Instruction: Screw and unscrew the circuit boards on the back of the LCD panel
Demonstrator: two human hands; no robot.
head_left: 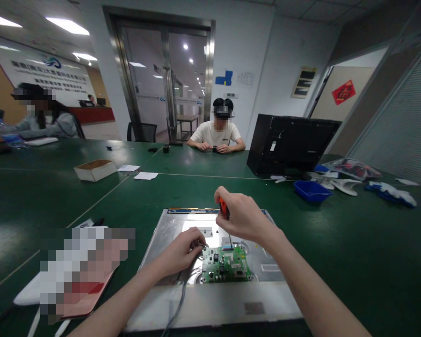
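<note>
Green table (182, 192), glass doors (145, 70) behind, hands (180, 250) (243, 215) at a circuit board (226, 264)

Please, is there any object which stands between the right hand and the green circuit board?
Nothing visible blocks the way: only the shaft of the held screwdriver runs from the right hand down toward the green circuit board. The left hand is aside, by its far left corner.

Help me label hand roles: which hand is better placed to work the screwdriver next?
The right hand, I'd judge: it grips the orange-handled screwdriver, whose shaft points down toward the green board. The left hand is at that board's upper-left corner; whether it holds anything is unclear.
</note>
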